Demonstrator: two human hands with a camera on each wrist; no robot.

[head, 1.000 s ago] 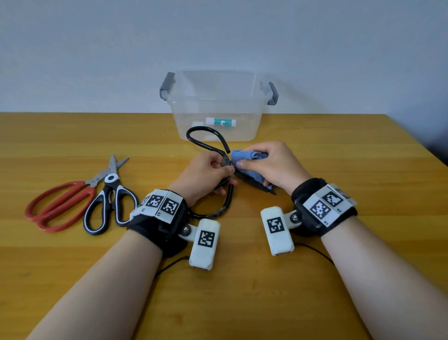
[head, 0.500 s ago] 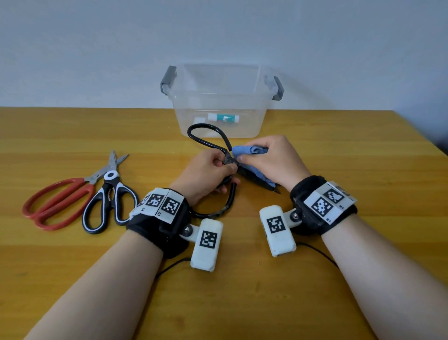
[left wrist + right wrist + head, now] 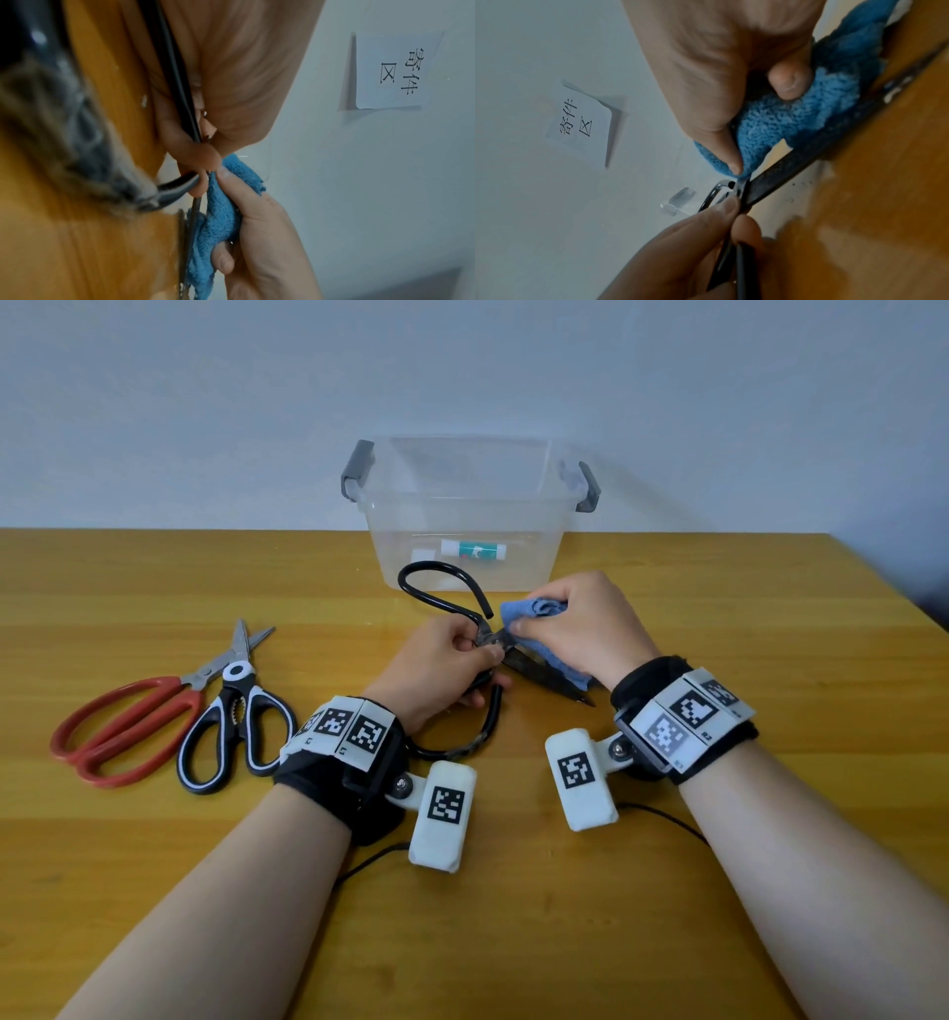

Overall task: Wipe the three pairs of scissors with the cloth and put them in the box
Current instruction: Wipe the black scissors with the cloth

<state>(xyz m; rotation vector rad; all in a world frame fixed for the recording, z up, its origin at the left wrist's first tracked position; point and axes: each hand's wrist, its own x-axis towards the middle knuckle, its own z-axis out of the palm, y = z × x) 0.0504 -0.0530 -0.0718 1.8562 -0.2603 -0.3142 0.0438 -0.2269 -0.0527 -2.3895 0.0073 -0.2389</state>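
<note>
Head view: my left hand [image 3: 441, 660] still grips the black scissors [image 3: 544, 672] over the table [image 3: 770, 618]; my right hand [image 3: 580, 629], clutching the blue cloth [image 3: 534, 611], has slid to the pivot.

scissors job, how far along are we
Done: nothing yet; the box holds only a small tube, no scissors. In hand: the left hand grips the black scissors while the right hand rubs the cloth on the blades. Left: the red scissors and black-and-white scissors lie on the table, unwiped.
</note>
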